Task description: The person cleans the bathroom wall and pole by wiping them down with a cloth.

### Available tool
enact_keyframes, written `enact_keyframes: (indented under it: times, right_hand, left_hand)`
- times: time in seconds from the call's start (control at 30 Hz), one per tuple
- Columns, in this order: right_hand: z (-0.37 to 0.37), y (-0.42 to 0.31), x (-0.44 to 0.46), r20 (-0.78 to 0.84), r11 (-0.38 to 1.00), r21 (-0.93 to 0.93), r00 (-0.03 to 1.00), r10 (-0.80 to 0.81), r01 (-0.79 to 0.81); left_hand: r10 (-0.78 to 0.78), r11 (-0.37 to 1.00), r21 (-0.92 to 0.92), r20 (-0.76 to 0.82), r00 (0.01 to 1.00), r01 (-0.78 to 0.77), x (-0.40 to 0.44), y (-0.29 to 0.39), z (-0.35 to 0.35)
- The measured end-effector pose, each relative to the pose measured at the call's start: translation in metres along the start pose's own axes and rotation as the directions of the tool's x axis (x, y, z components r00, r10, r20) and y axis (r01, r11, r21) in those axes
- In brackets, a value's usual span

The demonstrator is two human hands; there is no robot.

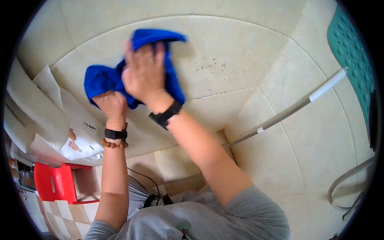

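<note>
A blue cloth (175,82) lies bunched against the beige tiled wall (224,44), with small water drops on the tile to its right. My right hand (145,72) is spread flat on the cloth, fingers apart and slightly blurred, pressing it to the wall. Lower and to the left, my left hand (111,105) has its fingers curled into the cloth's left part, and the cloth covers the fingertips. Black bands circle both wrists, and a brown beaded bracelet is on the left one.
White rolls (38,108) and a printed white package (80,124) are at the left. Below them stands a red stool (60,182). A metal pole (286,114) with white sleeves slants across the right, near a green mat (352,52) and a curved metal tube (342,182).
</note>
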State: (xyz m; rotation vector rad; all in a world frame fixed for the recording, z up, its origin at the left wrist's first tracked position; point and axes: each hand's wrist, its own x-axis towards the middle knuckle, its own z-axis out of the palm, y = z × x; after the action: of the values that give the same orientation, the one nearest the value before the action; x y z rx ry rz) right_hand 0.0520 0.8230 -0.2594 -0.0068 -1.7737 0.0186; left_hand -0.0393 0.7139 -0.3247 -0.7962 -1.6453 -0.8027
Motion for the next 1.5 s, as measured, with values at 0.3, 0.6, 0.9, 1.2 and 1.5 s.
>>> enact_keyframes:
  times: [0.3, 0.6, 0.9, 1.2, 1.5]
  right_hand:
    - [0.064, -0.008, -0.184, 0.659, 0.702, 0.666, 0.641, -0.394, -0.253]
    - [-0.062, 0.102, -0.027, 0.038, 0.999, 0.030, 0.999, -0.031, 0.029]
    - [-0.175, 0.312, 0.021, -0.411, 0.977, -0.141, 0.907, 0.092, -0.163]
    - [-0.128, 0.265, -0.191, -0.289, 0.621, 0.426, 0.551, 0.783, -0.658]
    - [-0.019, 0.088, -0.134, -0.191, 0.921, -0.213, 0.938, 0.289, -0.327]
  left_hand:
    - [-0.271, 0.961, 0.171, 0.424, 0.865, 0.217, -0.202, -0.035, -0.015]
    - [0.356, 0.923, 0.135, 0.058, 0.933, -0.360, 0.009, 0.069, 0.007]
    - [0.397, 0.753, -0.629, 0.197, 0.896, -0.195, 0.081, 0.241, 0.119]
    - [0.577, 0.754, -0.593, 0.392, 0.716, -0.282, -0.148, 0.191, 0.111]
    - [0.034, 0.995, -0.092, 0.606, 0.795, 0.028, -0.069, 0.046, 0.000]
